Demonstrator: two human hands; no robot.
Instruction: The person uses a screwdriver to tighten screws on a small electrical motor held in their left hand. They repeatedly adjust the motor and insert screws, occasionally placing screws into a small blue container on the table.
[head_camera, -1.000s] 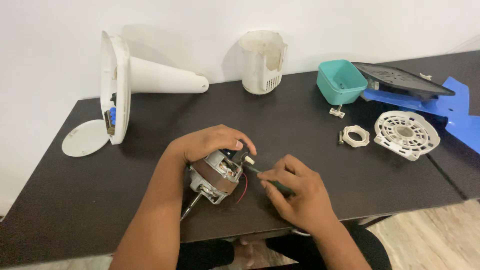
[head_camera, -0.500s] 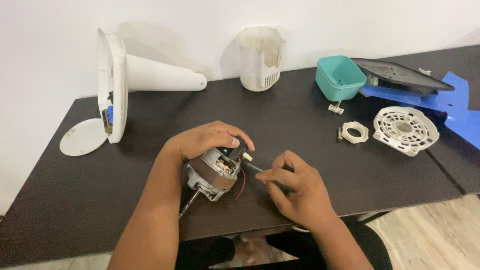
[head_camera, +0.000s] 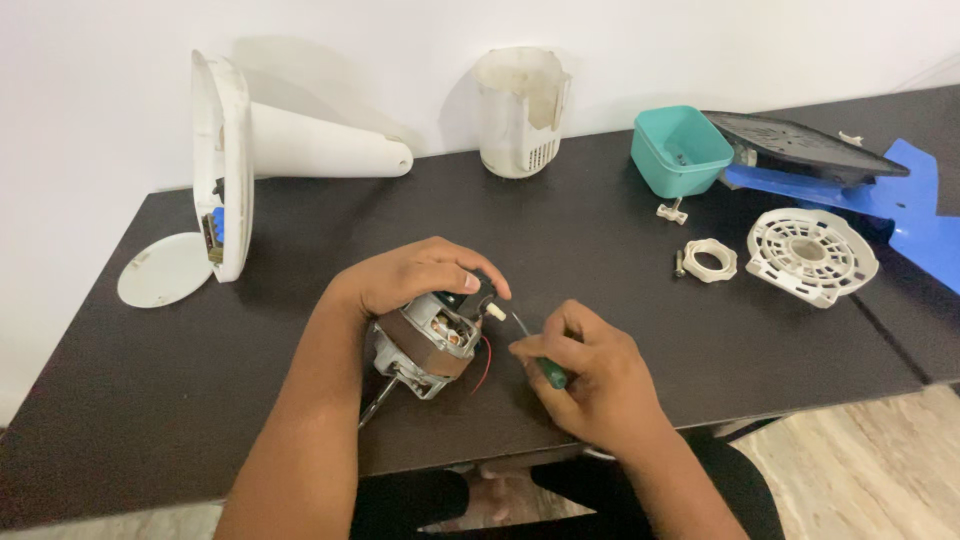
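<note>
Left hand (head_camera: 415, 275) grips motor (head_camera: 430, 340); right hand (head_camera: 590, 375) grips screwdriver (head_camera: 540, 360).

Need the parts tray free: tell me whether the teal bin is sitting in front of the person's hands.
No, the teal bin sits at the table's far right, well away from the left hand and right hand.

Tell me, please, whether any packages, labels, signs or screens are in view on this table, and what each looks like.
None that I can make out: no package, sign or screen shows.
Nearest in kind is an open teal tub, squarish and unmarked, at the table's far right.
A small blue part shows inside the white fan base at far left; too small to tell whether it is a label.
</note>
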